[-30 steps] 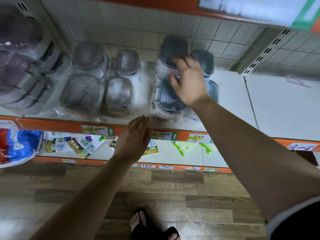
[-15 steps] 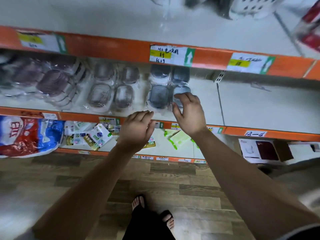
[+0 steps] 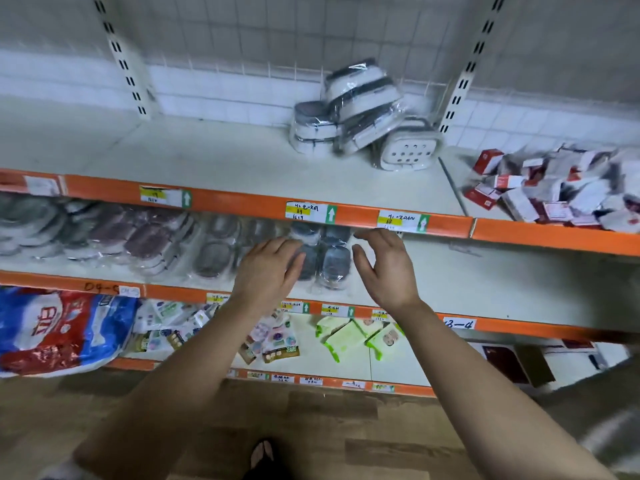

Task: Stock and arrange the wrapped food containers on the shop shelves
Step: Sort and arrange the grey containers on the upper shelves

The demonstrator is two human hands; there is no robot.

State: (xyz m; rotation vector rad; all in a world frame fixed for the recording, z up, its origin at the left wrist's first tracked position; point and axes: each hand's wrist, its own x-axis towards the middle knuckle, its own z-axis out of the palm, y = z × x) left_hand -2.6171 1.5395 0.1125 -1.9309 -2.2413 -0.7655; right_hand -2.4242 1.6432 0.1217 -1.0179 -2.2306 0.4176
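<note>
Mid-frame, the left hand (image 3: 268, 271) and right hand (image 3: 389, 271), fingers spread and holding nothing, flank the wrapped containers (image 3: 334, 268) on the middle shelf (image 3: 485, 282); arranging is judged underway, and the next move calls for gripping and squaring them.

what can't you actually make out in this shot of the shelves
- Head view: dark-lidded containers partly hidden behind the left hand; contact unclear.
- Head view: price labels, handwriting too small to read.
- Head view: wrapped containers at far left, blurred, uncountable.
- Head view: red and white boxes, cut off by the right edge.
</note>
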